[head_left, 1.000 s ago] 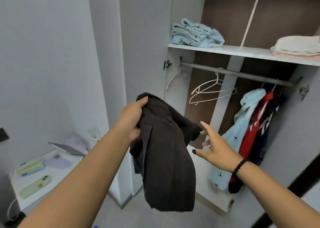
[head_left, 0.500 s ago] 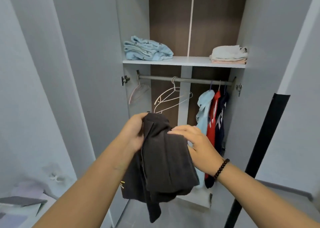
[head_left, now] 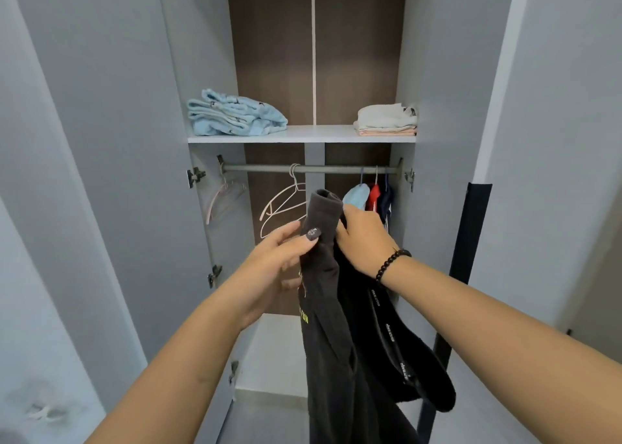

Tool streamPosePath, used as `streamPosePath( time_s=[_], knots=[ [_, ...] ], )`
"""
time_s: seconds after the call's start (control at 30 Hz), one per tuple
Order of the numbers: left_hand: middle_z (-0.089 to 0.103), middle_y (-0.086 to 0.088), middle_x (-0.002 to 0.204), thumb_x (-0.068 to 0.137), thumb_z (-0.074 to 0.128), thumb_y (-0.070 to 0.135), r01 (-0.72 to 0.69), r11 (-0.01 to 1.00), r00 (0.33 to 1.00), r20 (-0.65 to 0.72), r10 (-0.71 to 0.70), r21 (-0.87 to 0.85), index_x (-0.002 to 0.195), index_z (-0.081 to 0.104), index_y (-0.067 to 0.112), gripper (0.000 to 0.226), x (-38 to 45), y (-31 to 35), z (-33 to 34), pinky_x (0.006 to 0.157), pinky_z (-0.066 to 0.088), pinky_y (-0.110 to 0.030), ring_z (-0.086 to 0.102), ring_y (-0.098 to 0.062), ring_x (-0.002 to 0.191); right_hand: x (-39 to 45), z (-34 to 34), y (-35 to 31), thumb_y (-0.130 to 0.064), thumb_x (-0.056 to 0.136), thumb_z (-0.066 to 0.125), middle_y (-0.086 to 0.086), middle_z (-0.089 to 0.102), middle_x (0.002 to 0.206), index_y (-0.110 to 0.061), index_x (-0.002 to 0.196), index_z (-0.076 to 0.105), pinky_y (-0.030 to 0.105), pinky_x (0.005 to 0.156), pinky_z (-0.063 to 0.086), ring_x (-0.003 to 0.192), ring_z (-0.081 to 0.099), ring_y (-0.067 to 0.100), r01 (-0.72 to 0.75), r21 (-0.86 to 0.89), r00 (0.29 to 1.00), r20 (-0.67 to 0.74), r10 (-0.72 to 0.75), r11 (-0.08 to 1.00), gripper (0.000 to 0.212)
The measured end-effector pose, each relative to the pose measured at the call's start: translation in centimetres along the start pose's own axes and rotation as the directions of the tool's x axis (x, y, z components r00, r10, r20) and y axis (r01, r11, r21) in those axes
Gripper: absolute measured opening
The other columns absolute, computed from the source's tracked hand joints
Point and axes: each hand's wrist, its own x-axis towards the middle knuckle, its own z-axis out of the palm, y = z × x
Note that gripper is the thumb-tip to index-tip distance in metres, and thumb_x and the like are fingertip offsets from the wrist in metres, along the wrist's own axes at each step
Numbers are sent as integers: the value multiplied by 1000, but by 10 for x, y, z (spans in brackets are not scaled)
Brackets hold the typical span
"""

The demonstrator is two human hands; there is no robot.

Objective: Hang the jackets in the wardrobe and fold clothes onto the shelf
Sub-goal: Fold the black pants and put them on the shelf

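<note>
We hold one dark jacket (head_left: 323, 275) before the wardrobe (head_left: 437, 73); left hand (head_left: 269, 268) and right hand (head_left: 363, 238) pinch it, its hem cut off. Two folded piles (head_left: 235, 117) lie on the shelf (head_left: 313, 135).

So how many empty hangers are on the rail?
2 that I can see: a pink hanger at the rail's left end, and a white hanger near the middle, partly behind the dark garment. More may be hidden.
</note>
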Motion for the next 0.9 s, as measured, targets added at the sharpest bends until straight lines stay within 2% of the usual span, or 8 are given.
streamPosePath(
  time_s=[0.07,0.2,0.33,0.4,0.5,0.67,0.77,0.9],
  knots=[
    [63,14,125,66,80,46,-122,989,993,12,121,79,136,48,33,78,0,5,8,84,56,-27,62,-4,112,4,-2,4,-30,100,40,14,64,87,-7,92,55,42,72,51,80,60,29,-28,-5,999,-25,28,1000,29],
    [53,27,124,64,85,44,-265,859,941,-78,330,439,140,34,40,91,9,1,21,86,49,-14,55,9,111,8,-14,16,-32,98,47,-1,50,64,-20,65,41,24,52,32,58,45,11,-47,-32,998,-52,45,998,36],
    [58,34,99,81,72,31,-293,706,836,-186,517,644,117,48,48,46,19,-8,23,70,42,-5,54,16,96,3,-22,27,-38,95,52,-7,49,61,-24,63,45,16,50,27,58,45,4,-15,-64,1000,2,15,998,36],
    [64,28,87,86,68,27,-272,704,810,-239,536,656,97,58,44,22,24,-8,15,69,42,-9,57,13,88,-3,-26,33,-41,92,56,-8,49,60,-29,61,44,16,51,27,58,45,4,1,-46,1000,21,0,999,36],
    [68,18,87,87,67,26,-267,744,806,-281,521,613,87,64,38,13,31,-1,-1,76,48,-21,63,0,87,-14,-29,43,-49,78,70,-7,54,66,-27,68,52,16,56,34,63,49,5,41,28,990,135,-44,999,30],
    [67,21,79,89,66,26,-315,698,771,-255,583,643,81,64,40,16,33,8,-18,68,47,-17,63,-1,81,-32,-12,61,-39,73,78,-1,68,98,-16,110,63,30,77,56,88,64,15,47,37,961,273,-55,998,46],
    [69,20,79,90,66,28,-327,729,718,-344,606,601,81,65,41,16,28,14,-35,71,51,-20,65,0,80,-44,-2,79,-31,81,73,0,68,95,-16,108,63,34,78,57,86,64,15,-6,34,976,218,-1,999,32],
    [67,22,76,90,66,30,-255,796,698,-465,544,549,78,64,39,15,19,16,-69,61,46,-6,62,11,70,-50,0,100,-29,85,68,-1,66,86,-18,100,64,27,70,55,79,63,13,-54,-46,969,239,64,997,18]
  ],
)
